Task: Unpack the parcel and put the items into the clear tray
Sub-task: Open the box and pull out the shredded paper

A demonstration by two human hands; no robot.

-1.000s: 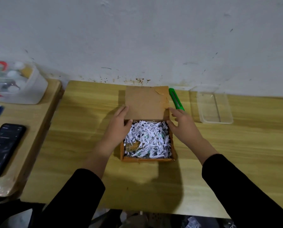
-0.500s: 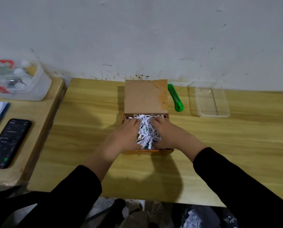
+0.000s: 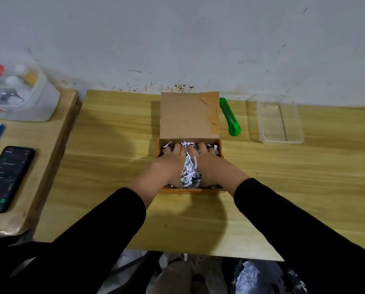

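Both hands were sunk into the open parcel (image 3: 189, 115), palms down, side by side. The left hand (image 3: 170, 166) lay flat over the left half of the shredded paper (image 3: 189, 174), fingers loosely spread and pointing toward the far wall of the box, their tips buried in the filling. The right hand (image 3: 211, 166) mirrored it over the right half, fingers likewise parted and pressed into the shreds. Whether either hand had closed on anything under the paper could not be told. A ridge of white shreds stood up in the narrow gap between the two hands.

The parcel sat on the table (image 3: 113, 145) with its brown lid flap folded back upright toward the wall. Any items inside were hidden by paper and hands. The clear tray (image 3: 262, 115) stood to the right of the parcel, well apart from the right hand, with a green utility knife (image 3: 230, 116) lying between the parcel's flap and the tray.
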